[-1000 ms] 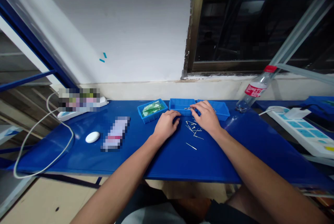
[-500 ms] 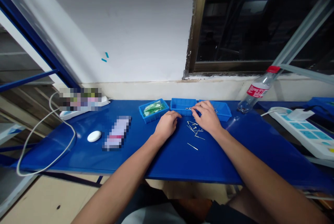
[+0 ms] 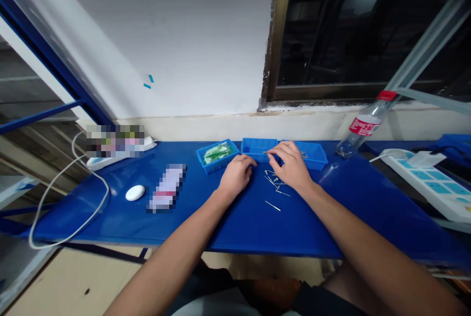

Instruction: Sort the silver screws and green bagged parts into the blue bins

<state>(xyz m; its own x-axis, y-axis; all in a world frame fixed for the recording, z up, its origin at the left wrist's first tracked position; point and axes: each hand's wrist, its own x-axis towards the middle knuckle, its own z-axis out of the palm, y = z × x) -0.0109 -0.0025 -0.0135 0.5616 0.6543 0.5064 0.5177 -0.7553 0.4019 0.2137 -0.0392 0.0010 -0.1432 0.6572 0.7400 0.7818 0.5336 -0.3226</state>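
Observation:
My right hand (image 3: 292,166) is at the front edge of the middle blue bin (image 3: 257,144), thumb and forefinger pinching a small metal rivet (image 3: 265,152). Just to its left rests my left hand (image 3: 237,174), fingers curled towards the right hand; whatever it may hold is hidden. Below and partly behind the right hand, several thin blind rivets (image 3: 274,180) lie in a loose pile on the blue table. A single rivet (image 3: 273,205) lies apart, closer to me. The right blue bin (image 3: 316,156) has more metal pieces in it, partly covered by my right hand.
A left blue bin (image 3: 206,166) holds green-and-white packets (image 3: 220,152). On the left are a blurred phone (image 3: 167,187), a white oval object (image 3: 135,193) and a looped cable (image 3: 66,231). A plastic bottle (image 3: 362,127) and a white power strip (image 3: 434,183) stand right.
My right hand has shifted very slightly left with the pinched rivet, at the middle bin. My left hand stays in about the same place. The view has moved a little.

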